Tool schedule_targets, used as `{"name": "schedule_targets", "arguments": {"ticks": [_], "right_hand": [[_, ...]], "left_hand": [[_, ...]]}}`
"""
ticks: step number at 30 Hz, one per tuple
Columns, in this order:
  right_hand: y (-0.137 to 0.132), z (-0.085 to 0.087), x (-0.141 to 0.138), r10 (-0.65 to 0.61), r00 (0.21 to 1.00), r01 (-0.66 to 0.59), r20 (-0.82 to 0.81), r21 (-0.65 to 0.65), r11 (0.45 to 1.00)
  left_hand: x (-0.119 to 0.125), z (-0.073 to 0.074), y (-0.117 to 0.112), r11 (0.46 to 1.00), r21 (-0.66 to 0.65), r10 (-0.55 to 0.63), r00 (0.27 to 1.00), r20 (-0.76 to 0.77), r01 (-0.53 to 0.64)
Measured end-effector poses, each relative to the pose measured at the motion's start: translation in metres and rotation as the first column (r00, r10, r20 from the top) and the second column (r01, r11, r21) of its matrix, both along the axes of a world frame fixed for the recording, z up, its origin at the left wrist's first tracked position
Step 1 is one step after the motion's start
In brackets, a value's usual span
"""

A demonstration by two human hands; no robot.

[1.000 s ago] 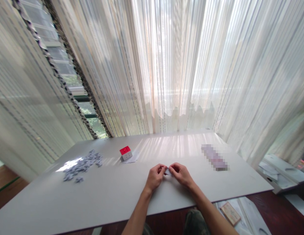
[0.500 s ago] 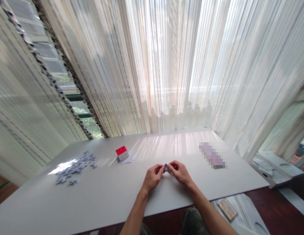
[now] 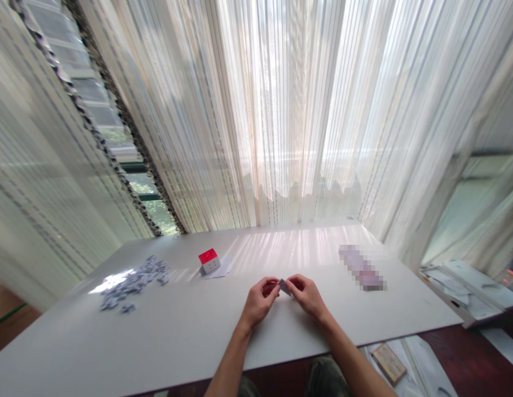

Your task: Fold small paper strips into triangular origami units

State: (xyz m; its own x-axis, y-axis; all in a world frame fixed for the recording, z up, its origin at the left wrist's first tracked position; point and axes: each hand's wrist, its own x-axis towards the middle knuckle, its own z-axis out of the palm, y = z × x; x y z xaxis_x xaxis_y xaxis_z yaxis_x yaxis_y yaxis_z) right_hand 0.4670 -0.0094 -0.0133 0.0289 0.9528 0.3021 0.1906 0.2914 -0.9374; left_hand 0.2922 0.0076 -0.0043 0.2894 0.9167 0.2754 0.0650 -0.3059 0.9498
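Observation:
A small grey piece of what looks like folded paper is held between my two hands, just above the white table. My left hand pinches its left end with thumb and fingertips. From the other side, my right hand grips the piece between thumb and bent forefinger. Fingers cover part of it, so its full shape is hidden. Over to the left lies a loose pile of similar grey pieces, with a single piece slightly apart at the near edge.
A white block with a red top stands beyond my hands, beside flat white paper. On the right lies a pixelated purplish item. Below the table's front edge, a small brown box rests on white furniture. Sheer curtains hang behind.
The view has shifted slightly, so everything sits a little lower and further right. Both hands keep hold of the grey piece, which shows at a slightly different tilt.

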Motion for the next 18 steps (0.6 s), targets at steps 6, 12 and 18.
{"name": "schedule_targets", "arguments": {"ticks": [6, 12, 18], "right_hand": [[-0.0011, 0.0004, -0.0004, 0.075, 0.993, -0.076, -0.096, -0.009, 0.997], [-0.001, 0.0, 0.0004, 0.09, 0.992, -0.091, -0.088, -0.002, 0.996], [-0.0019, 0.0003, 0.0007, 0.066, 0.998, -0.066, -0.009, 0.005, 0.998]], "left_hand": [[-0.003, 0.0, 0.002, 1.0, 0.016, 0.024, 1.0, 0.014, -0.024], [-0.0032, 0.0016, 0.0031, 0.996, 0.035, 0.081, 0.996, -0.024, -0.081], [-0.0041, 0.0014, 0.0024, 0.996, 0.051, 0.071, 0.996, -0.046, -0.069]]}}
